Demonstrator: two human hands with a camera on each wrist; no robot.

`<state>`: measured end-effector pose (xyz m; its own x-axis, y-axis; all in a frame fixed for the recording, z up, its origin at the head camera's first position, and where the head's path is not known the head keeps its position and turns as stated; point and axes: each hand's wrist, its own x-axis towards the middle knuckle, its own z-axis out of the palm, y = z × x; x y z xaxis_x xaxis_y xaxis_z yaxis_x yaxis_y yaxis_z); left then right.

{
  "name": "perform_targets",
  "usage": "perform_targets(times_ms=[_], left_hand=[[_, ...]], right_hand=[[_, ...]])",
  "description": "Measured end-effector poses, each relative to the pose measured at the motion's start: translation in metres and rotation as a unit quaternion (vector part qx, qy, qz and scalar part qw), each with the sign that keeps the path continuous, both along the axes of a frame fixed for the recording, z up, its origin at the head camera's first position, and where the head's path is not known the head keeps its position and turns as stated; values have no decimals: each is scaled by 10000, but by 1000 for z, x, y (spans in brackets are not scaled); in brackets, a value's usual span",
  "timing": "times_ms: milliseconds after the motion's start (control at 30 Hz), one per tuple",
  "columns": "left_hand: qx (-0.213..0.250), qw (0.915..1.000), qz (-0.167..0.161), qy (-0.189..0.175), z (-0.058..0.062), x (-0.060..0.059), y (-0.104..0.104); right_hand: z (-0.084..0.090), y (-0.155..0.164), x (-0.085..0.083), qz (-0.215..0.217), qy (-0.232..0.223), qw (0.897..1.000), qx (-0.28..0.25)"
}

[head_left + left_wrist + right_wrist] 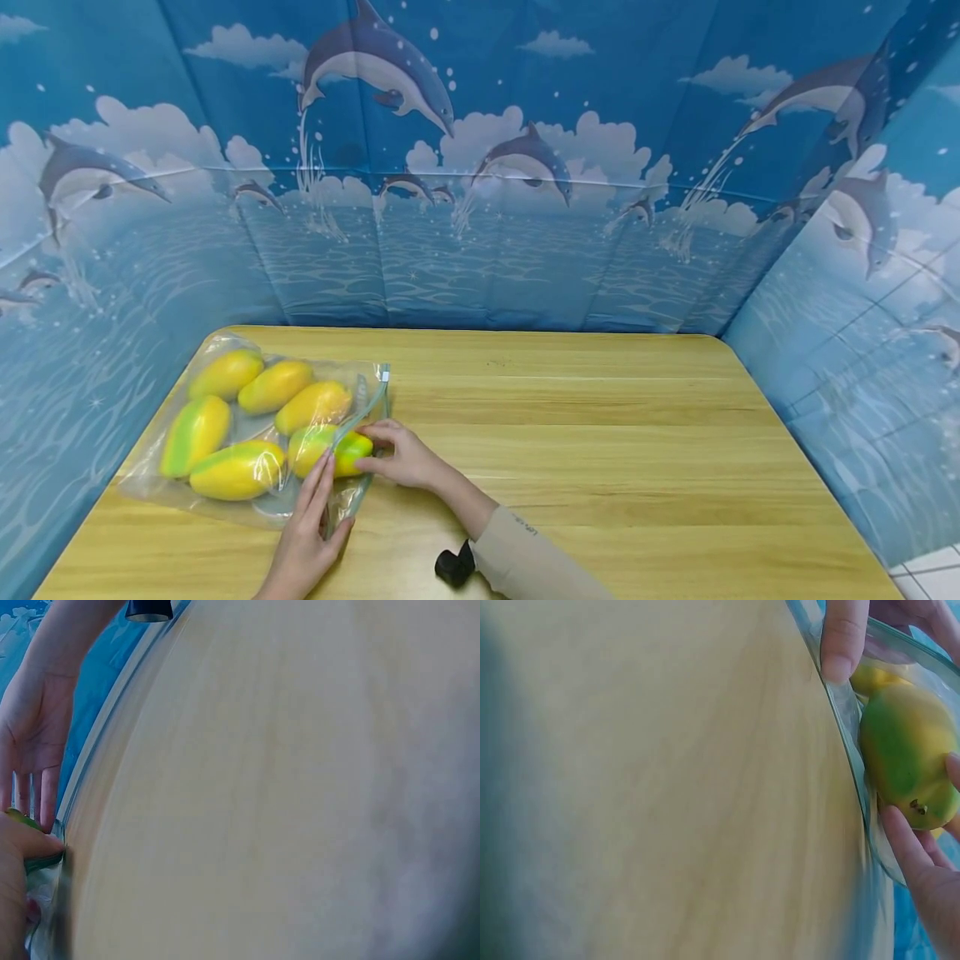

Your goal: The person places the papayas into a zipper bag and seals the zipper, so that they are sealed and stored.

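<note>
A clear zip bag (pixel 273 521) lies on the left of the table with several yellow-green mangoes in it. At its open mouth, on the bag's right side, one mango (pixel 352 454) sits partly inside, its stem end outward in the right wrist view. My right hand (pixel 405 454) grips that mango's outer end between thumb and fingers. Holding the lower part of the bag's mouth is my left hand (pixel 311 521), its thumb on the rim in the right wrist view. Another mango (pixel 240 471) lies deeper in the bag, beside the others.
The wooden table (pixel 600 450) stretches away to the right. A black wrist device (pixel 455 567) sits by the right sleeve. A dolphin-printed curtain (pixel 480 233) hangs behind the table and along both sides.
</note>
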<state>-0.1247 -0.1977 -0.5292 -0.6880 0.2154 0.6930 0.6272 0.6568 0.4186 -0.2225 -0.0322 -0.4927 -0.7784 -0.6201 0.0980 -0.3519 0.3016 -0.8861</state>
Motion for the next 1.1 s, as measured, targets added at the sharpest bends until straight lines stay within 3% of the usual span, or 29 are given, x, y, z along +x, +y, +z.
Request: perform_targets(times_ms=[133,400,900,1100], left_hand=[[-61,9999,118,66,0,0,1],[30,10000,71,39,0,0,1],[65,9999,90,-58,0,1,0],[118,9998,55,-120,0,1,0]], right_hand=[[1,-3,0,-66,-29,9999,-100],[-3,-10,1,-640,-565,9947,-571],[-4,-21,7,-773,-738,9912,-778],[-5,-22,8,-614,-828,9919,-748]])
